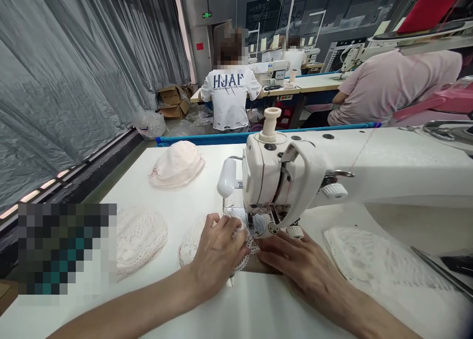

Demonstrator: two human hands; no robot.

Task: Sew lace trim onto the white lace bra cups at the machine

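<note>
My left hand [223, 243] is closed, its fingers curled over a white lace cup-shaped piece [253, 249] at the sewing machine's needle area. The palm hides much of that piece, and a pale rounded part [189, 241] shows to the left of the hand. My right hand [297, 257] lies low on the machine bed, fingers stretched toward the lace edge, fingertips touching or very near it. Just above both hands is the white sewing machine head [264, 174]; the needle itself is hard to make out.
Pale fabric cups lie at the back left [177, 164] and left [142, 240] of the white table [129, 181]. More white lace [373, 260] and dark scissors [439, 270] are on the right. Two people, one in a white shirt [231, 97] and one in pink [395, 90], sit ahead.
</note>
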